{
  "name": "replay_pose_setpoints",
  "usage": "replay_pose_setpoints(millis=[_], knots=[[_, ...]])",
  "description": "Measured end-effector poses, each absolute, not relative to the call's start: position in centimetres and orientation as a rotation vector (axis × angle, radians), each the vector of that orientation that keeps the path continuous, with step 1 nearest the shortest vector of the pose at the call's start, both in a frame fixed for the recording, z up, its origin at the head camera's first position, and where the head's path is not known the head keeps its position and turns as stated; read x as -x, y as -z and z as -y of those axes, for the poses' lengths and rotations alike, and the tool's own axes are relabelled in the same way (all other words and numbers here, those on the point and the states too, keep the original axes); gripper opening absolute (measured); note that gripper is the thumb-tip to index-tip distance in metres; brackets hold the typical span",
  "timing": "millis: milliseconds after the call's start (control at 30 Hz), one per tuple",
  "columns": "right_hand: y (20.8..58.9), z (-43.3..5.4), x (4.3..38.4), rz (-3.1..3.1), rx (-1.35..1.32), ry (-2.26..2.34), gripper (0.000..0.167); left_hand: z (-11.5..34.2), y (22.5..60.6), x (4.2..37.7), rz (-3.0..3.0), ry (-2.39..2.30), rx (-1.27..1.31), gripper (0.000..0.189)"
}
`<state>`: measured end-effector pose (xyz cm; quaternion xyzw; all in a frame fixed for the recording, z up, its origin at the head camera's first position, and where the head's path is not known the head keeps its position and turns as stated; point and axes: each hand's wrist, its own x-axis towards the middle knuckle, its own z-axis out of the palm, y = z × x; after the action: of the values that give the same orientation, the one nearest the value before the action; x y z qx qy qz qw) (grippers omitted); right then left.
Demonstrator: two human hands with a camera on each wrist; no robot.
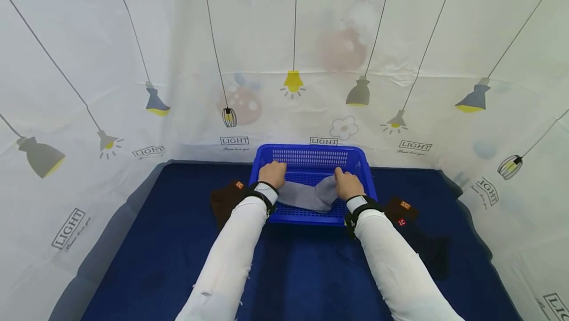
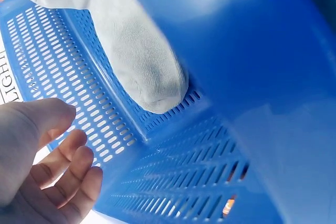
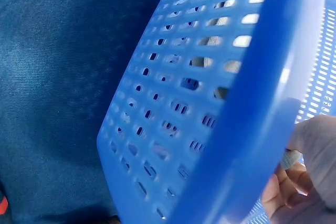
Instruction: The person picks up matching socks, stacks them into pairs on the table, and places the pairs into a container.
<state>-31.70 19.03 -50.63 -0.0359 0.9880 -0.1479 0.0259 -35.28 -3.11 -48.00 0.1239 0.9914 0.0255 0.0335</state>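
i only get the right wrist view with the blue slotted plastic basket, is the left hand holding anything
Observer: No, the left hand is loosely open, fingers apart from the long light-grey fabric sock.
Operator: where's the sock's rounded end
Observer: Inside the basket, toward its left side.
Operator: anything outside on the left
Observer: A brown fabric item with an orange label, partly behind the left arm.

Basket [image 2: 252, 51]: smooth, glossy blue plastic | grey sock [image 2: 139, 45]: matt, finely ribbed knit cloth | bench covering [image 1: 178, 252]: dark-blue, matt textured cloth | sleeves [image 1: 231, 257]: white matt cloth | backdrop [image 1: 253, 20]: creased printed sheet
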Motion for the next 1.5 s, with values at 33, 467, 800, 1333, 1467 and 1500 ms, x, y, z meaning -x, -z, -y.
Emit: replay_pose_setpoints(millis=[33, 467, 800, 1333, 1467, 1500], knots=[[50.7, -19.0, 31.7, -3.052, 0.113, 0.46, 0.016, 3.1, 48.0, 35.2, -3.034, -0.077, -0.383, 0.019], [51.2, -19.4, 31.5, -3.004, 0.079, 0.375, 0.027, 3.1, 48.6, 34.9, -2.733, -0.018, -0.41, 0.019], [50.5, -19.3, 31.6, -2.878, 0.046, 0.286, 0.031, 3.1, 48.3, 34.7, -2.683, -0.035, -0.381, 0.025], [47.4, -19.5, 31.0, -2.895, 0.368, 0.236, 0.042, 4.7, 45.9, 33.0, -2.724, -0.103, -0.556, 0.041], [47.2, -19.3, 29.8, -2.979, 0.446, 0.27, 0.041, 6.0, 45.4, 31.8, -2.793, -0.111, -0.601, 0.042], [47.2, -19.3, 29.4, -2.999, 0.465, 0.281, 0.04, 6.4, 45.4, 31.4, -2.814, -0.114, -0.612, 0.042]])
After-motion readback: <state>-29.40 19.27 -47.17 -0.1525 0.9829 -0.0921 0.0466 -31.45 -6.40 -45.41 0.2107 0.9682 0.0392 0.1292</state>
